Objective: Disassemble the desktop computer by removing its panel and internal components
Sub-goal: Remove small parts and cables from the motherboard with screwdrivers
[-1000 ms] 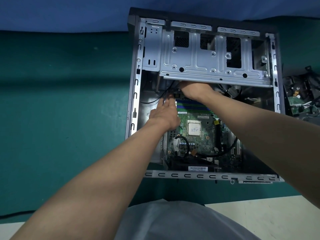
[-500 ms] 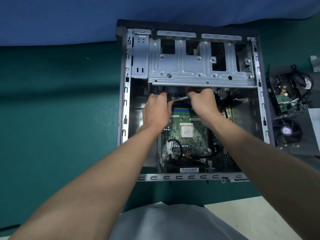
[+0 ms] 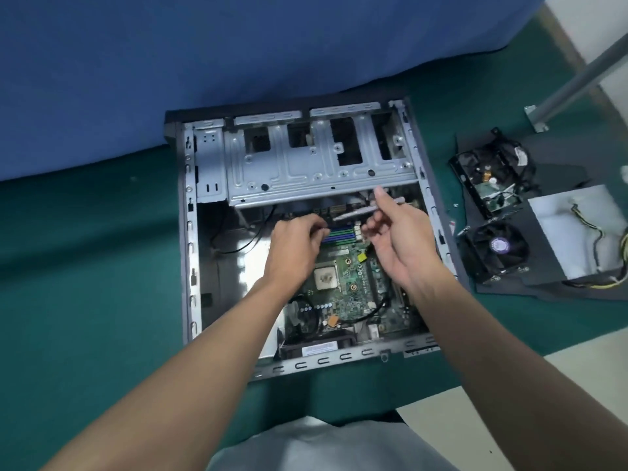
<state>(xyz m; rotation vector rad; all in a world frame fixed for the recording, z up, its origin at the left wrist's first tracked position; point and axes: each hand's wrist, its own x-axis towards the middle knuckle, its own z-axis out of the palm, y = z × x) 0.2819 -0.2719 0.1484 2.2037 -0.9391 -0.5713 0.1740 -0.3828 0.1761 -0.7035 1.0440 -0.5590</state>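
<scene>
Head view: 1 desktop case (image 3: 189, 232) lies open on its side in the middle of the green-covered table (image 3: 85, 266), its far corner against the blue cloth (image 3: 238, 45) along the table's far edge. The case is a grey sheet-metal box with slotted rims. Inside lie 1 green motherboard (image 3: 360, 294) and 1 square processor (image 3: 326, 278) smeared with pale paste. Across the far side sits 1 stamped steel drive cage (image 3: 306, 171) with 4 rectangular cut-outs.

2 bare hands reach into the case. The right hand (image 3: 397, 243) pinches 1 slim grey memory stick (image 3: 356, 211), a flat strip held up off the board and blurred, with the index finger pointing toward the cage. The left hand (image 3: 299, 243) has its fingers curled, tips down at the blue and green memory slots (image 3: 339, 234). I cannot tell whether it grips anything, and the slots are too blurred to count.

Toward the table's right edge, well apart from the case, 1 flat black panel (image 3: 509, 290) carries 1 black round-bladed cooler fan (image 3: 498, 248) and 1 pale boxy power supply (image 3: 571, 229) trailing yellow and black wires. Just beyond them lies 1 black drive (image 3: 489, 171) tangled in cables. At the far right corner stands 1 slanted grey metal pole (image 3: 577, 69).
</scene>
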